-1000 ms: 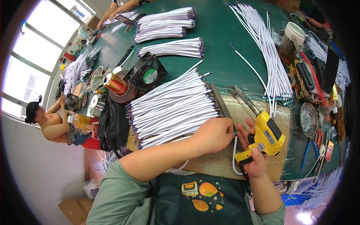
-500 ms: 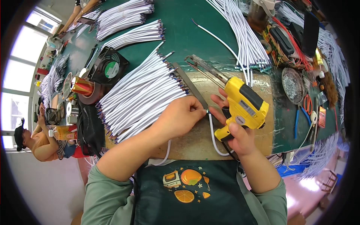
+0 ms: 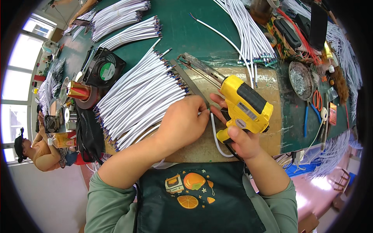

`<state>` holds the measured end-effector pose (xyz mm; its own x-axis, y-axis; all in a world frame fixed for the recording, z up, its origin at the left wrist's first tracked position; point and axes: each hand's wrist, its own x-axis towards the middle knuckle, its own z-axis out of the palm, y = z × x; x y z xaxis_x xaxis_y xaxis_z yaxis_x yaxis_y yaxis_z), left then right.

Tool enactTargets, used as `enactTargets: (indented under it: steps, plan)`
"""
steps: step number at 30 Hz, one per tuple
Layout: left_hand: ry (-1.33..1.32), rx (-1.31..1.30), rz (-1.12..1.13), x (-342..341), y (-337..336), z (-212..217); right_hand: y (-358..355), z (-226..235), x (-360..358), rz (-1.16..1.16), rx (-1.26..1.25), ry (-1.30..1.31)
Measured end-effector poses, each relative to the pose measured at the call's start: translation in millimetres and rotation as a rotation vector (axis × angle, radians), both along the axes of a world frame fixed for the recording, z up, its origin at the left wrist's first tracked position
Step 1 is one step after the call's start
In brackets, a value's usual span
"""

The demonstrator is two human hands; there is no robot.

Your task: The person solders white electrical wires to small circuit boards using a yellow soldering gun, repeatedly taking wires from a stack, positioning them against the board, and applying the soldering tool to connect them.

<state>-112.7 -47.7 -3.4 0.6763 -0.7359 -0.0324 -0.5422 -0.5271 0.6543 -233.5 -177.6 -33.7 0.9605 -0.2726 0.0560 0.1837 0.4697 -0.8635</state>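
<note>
My right hand (image 3: 237, 136) grips the handle of a yellow and black soldering gun (image 3: 244, 101), whose long metal tip (image 3: 196, 65) points up-left over the table. My left hand (image 3: 183, 123) pinches a white cable (image 3: 215, 134) that curls down between the two hands beside the gun's handle. Just left of my left hand lies a big fanned bundle of white cables (image 3: 142, 95) with stripped coloured ends, resting on a brown board (image 3: 272, 128) over the green table (image 3: 175, 27).
A black fan (image 3: 104, 70), tape rolls (image 3: 77, 91) and a black pouch (image 3: 88, 134) lie at left. More white cable bundles (image 3: 248, 35) lie at the back. A metal dish (image 3: 300, 79), red-handled scissors (image 3: 316, 97) and blue pliers (image 3: 307, 116) lie at right. Another person (image 3: 37, 149) sits at far left.
The view has shifted closer over the hands. My left hand still holds the white cable by the gun; both hands have stayed nearly in place on the board.
</note>
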Motion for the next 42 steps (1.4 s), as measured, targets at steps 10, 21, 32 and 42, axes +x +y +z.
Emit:
enactTargets:
  steps: [10, 21, 32, 42]
  plan:
    - [0.526, 0.069, 0.207, 8, -2, 2, 3, -6, -2, 0.01, -0.01, 0.005]
    - [0.578, -0.001, 0.179, 9, 1, -5, -15, 3, -51, -0.023, 0.124, 0.193]
    - [0.656, 0.024, 0.21, 11, 1, -4, -10, -10, -112, -0.045, 0.174, 0.363]
    - [0.647, 0.019, 0.195, 11, 1, -4, -10, -9, -113, -0.044, 0.187, 0.423]
